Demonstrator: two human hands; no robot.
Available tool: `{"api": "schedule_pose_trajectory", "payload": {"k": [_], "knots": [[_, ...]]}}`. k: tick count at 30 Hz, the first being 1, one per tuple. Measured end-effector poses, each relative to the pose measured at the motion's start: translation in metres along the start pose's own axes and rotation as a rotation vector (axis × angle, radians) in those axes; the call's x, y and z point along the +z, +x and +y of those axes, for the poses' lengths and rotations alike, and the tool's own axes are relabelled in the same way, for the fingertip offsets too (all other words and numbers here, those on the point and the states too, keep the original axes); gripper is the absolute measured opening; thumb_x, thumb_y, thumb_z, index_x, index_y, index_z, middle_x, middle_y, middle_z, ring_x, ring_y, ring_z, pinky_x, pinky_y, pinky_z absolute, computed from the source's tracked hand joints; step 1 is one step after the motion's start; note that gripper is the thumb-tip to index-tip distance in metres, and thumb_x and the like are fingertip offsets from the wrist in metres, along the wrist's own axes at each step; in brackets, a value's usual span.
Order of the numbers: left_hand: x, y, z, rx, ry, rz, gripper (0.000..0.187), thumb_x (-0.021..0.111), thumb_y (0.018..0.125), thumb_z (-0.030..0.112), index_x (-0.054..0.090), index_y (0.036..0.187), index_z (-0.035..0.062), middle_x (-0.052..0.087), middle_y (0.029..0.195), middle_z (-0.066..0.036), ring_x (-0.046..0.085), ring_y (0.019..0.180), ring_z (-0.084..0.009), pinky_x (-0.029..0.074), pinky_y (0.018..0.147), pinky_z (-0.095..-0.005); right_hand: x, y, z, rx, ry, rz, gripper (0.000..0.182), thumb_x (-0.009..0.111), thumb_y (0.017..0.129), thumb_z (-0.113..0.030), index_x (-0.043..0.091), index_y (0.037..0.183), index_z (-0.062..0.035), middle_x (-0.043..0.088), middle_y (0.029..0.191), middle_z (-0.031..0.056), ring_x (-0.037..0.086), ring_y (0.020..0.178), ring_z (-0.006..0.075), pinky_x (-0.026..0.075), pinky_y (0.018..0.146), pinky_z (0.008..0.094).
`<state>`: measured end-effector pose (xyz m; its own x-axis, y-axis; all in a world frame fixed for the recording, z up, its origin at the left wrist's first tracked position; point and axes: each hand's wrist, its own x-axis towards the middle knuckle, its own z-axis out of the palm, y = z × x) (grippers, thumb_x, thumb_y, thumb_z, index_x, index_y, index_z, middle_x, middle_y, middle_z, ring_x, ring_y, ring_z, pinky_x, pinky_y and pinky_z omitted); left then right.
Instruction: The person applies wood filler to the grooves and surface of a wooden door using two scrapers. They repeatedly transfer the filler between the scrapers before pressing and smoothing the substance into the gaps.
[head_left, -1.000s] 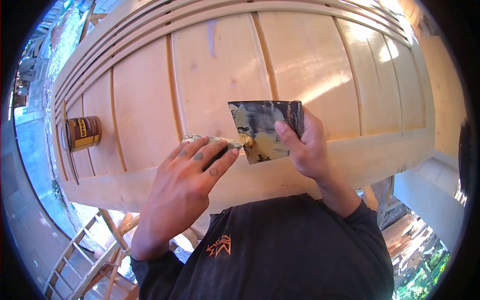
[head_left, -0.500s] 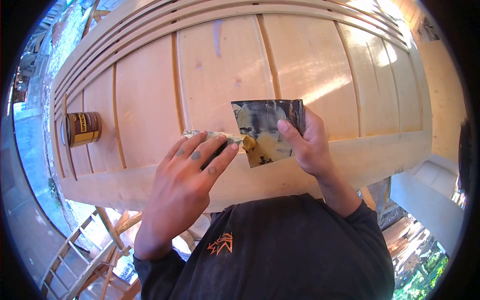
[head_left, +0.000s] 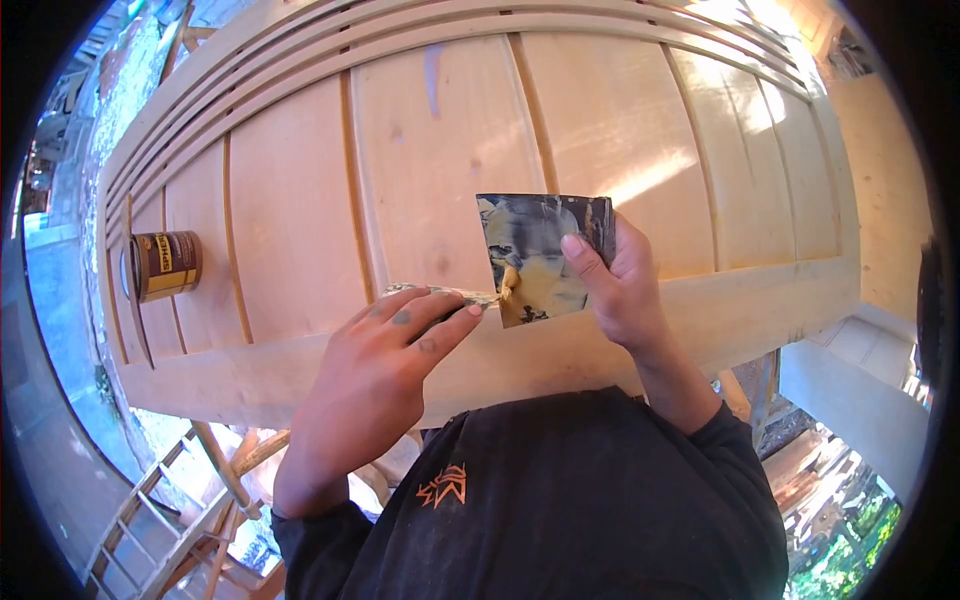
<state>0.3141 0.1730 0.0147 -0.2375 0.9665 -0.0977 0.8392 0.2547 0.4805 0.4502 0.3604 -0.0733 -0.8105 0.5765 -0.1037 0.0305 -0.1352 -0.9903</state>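
Note:
My left hand (head_left: 375, 360) is closed on a putty-smeared scraper (head_left: 478, 298), its fingers laid over the top. The scraper's tip touches the left edge of a dark, flat putty board (head_left: 545, 240). On that board are pale yellow smears, with a thicker lump of putty (head_left: 509, 282) at the scraper's tip. My right hand (head_left: 625, 285) grips the board along its right side, the thumb on the face and the other fingers hidden behind. Both tools are held above the front rail of a large wooden panel (head_left: 440, 150).
A brown and yellow can (head_left: 168, 265) lies toward the panel's left end, beside a thin wooden strip (head_left: 135, 290). Grooves divide the panel, and slats (head_left: 340, 45) run along its far side. A ladder (head_left: 140, 515) stands below left; a pale board (head_left: 850, 395) is at the right.
The scraper has turned flatter, and its tip has slid slightly right and down against the board. The board has shifted a little up and right. Putty now sits along the board's left edge.

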Motion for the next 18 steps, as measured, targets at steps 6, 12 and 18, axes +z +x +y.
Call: {"api": "schedule_pose_trajectory", "payload": {"k": [6,12,18], "knots": [[0.01,-0.01,-0.009,0.103,0.036,0.059,0.056,0.056,0.067,-0.009,0.062,0.121,0.0086,0.061,0.12,-0.013,0.055,0.115,-0.035,0.044,0.097,-0.048,0.005,0.002,0.008,0.091,0.224,0.028,0.02,0.055,0.094,-0.011,0.058,0.108,0.0032,0.064,0.095,0.003,0.056,0.086,0.0067,0.046,0.079,0.0246],[0.003,-0.009,0.005,0.053,0.164,0.13,0.047,0.055,0.071,-0.011,0.067,0.111,0.01,0.065,0.114,-0.012,0.06,0.11,-0.0332,0.048,0.094,-0.0464,0.005,0.002,0.006,0.066,0.109,0.038,0.018,0.056,0.094,-0.011,0.057,0.106,0.0026,0.062,0.089,0.0009,0.053,0.08,0.0052,0.045,0.073,0.0236],[0.007,-0.005,0.006,0.045,0.121,0.103,0.047,0.055,0.07,-0.011,0.066,0.112,0.0084,0.064,0.114,-0.012,0.059,0.11,-0.0338,0.048,0.094,-0.0461,0.011,-0.001,-0.007,0.048,-0.027,0.024,0.016,0.056,0.094,-0.012,0.057,0.104,0.0017,0.058,0.082,-0.0016,0.048,0.074,0.0039,0.043,0.067,0.0229]]}}
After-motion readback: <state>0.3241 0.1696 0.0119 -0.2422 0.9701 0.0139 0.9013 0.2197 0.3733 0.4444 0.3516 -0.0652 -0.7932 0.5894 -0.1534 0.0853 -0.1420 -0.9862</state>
